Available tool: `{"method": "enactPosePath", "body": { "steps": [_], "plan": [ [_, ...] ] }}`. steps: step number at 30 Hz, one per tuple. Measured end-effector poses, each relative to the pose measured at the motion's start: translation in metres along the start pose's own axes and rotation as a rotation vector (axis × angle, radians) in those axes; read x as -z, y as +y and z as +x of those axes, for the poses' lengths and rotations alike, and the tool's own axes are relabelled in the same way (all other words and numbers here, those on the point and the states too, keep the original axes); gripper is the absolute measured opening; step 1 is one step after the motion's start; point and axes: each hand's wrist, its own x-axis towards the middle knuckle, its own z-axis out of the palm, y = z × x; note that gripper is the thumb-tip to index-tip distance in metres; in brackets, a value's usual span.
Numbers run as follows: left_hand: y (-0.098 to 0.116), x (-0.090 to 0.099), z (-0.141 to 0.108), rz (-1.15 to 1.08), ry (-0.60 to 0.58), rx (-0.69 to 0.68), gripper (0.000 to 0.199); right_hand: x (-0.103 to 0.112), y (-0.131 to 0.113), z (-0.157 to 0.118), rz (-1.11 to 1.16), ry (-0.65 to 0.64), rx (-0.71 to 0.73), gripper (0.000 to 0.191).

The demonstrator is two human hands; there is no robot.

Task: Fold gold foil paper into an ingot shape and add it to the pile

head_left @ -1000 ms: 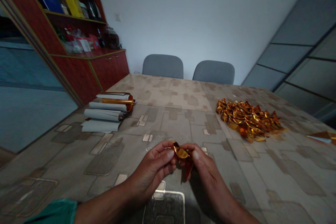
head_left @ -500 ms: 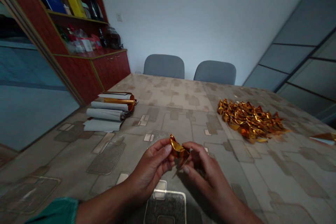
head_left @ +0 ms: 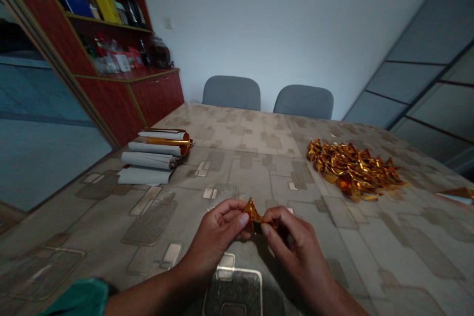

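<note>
A small folded piece of shiny gold foil paper (head_left: 255,213) is held between both hands, above the near middle of the table. My left hand (head_left: 222,224) pinches its left end with thumb and fingers. At its right end, the thumb and forefinger of my right hand (head_left: 291,234) are closed on the paper. Part of the piece is covered by my fingers. To the right lies a pile of folded gold foil pieces (head_left: 351,168). At the left are rolled, grey-backed gold foil sheets (head_left: 157,155).
The table (head_left: 237,133) wears a patterned cloth. Two grey chairs (head_left: 231,93) stand at its far side, against the wall. A gold-and-white paper piece (head_left: 457,195) lies near the right edge. A red wooden cabinet (head_left: 159,94) holds jars and boxes behind, at left.
My right thumb and forefinger have closed onto the right end of the foil paper. Both hands have shifted slightly, and the piece is turned, its left tip pointing up.
</note>
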Motion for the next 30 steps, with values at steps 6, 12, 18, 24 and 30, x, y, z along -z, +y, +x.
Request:
{"method": "enactPosePath", "body": {
  "steps": [6, 12, 18, 24, 30],
  "plan": [
    [0.0023, -0.0020, -0.0014, 0.004, -0.004, -0.001, 0.036, -0.0004, -0.0042, -0.0014, -0.064, 0.033, 0.099, 0.015],
    [0.0028, -0.0033, -0.0028, -0.003, 0.007, 0.016, 0.041, -0.0018, -0.0032, -0.0024, -0.093, 0.051, 0.099, 0.009],
    [0.0054, -0.0047, -0.0045, 0.001, 0.026, -0.019, 0.036, -0.0040, -0.0052, -0.0037, -0.136, 0.114, 0.058, 0.009],
    [0.0037, -0.0051, -0.0047, -0.003, 0.059, -0.003, 0.040, -0.0019, -0.0088, -0.0008, -0.183, 0.086, 0.075, 0.022],
    [0.0027, -0.0072, -0.0059, 0.012, 0.069, -0.029, 0.037, -0.0051, -0.0072, 0.0018, -0.220, 0.124, 0.084, 0.021]
  ]
}}
